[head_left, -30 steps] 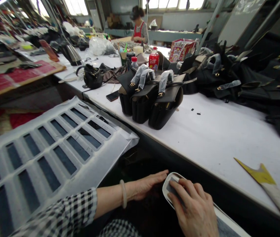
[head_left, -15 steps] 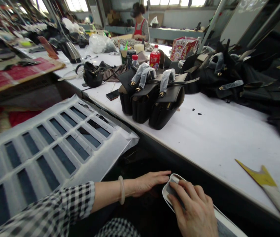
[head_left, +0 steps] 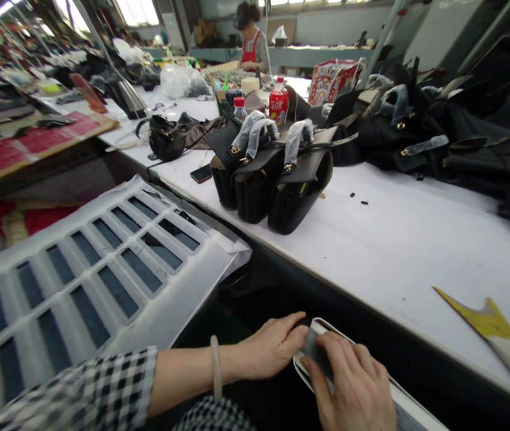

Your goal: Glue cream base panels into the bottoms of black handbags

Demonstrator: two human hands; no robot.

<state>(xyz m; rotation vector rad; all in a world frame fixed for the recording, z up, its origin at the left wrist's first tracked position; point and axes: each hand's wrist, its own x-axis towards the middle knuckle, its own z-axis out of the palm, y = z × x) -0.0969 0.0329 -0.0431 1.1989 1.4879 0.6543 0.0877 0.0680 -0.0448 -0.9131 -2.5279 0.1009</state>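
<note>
At the bottom of the head view both my hands meet on a long white strip (head_left: 405, 401) with a dark grey patch (head_left: 315, 353) at its rounded end. My left hand (head_left: 270, 347), wrist in a pale bangle, curls round that end with its fingertips pinching the patch's edge. My right hand (head_left: 354, 389) lies on top of the strip with its fingers pressed down on the patch. The strip runs off to the lower right below the table edge.
A white sheet (head_left: 102, 269) with rows of dark rectangular patches lies at my left. Three black handbags (head_left: 273, 185) stand on the white table (head_left: 407, 245), with a phone (head_left: 201, 173), bottles and piled black bags behind. A yellow-tipped tool (head_left: 492, 335) lies at right. Another person works at the far end.
My left hand has drawn in and curled its fingers onto the strip's rounded end, from lying flat beside it. My right hand stays pressed on the patch.
</note>
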